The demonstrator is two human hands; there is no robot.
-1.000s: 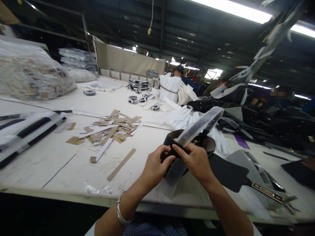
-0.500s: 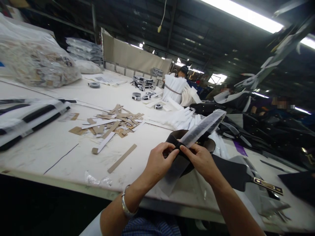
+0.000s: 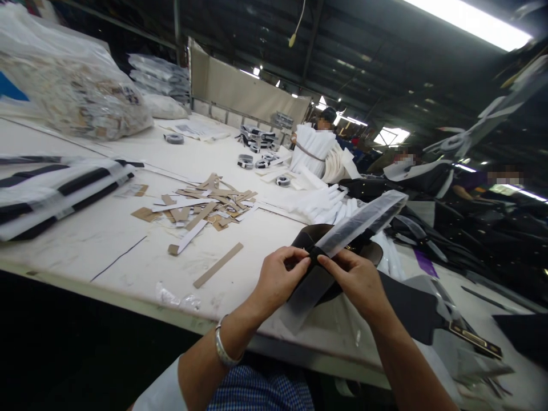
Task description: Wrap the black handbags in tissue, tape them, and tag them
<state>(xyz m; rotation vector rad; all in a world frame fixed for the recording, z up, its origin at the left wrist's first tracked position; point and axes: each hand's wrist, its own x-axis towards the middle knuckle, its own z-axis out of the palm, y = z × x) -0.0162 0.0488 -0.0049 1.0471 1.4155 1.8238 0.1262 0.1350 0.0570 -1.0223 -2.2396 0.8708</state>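
A dark belt (image 3: 309,235) loops up from the white table (image 3: 128,257) in front of me. Over its end lies a long clear plastic sleeve (image 3: 363,220) that slants up to the right, with its lower end hanging below my hands. My left hand (image 3: 278,279), with a metal bracelet on the wrist, pinches the belt and sleeve from the left. Opposite it, my right hand (image 3: 357,279) pinches the same spot from the right. The fingertips of both hands almost meet.
Cardboard strips (image 3: 205,208) lie scattered mid-table. Bagged belts (image 3: 55,191) lie at the left and a big plastic bag (image 3: 72,94) stands behind. White sleeves (image 3: 325,202) and rolled belts (image 3: 252,161) lie farther back. Dark belts (image 3: 454,228) pile at the right, where other people sit.
The view has shifted, so the table scene sits further right and lower. Both hands keep their pinch on the belt and sleeve, fingertips drawing closer together.
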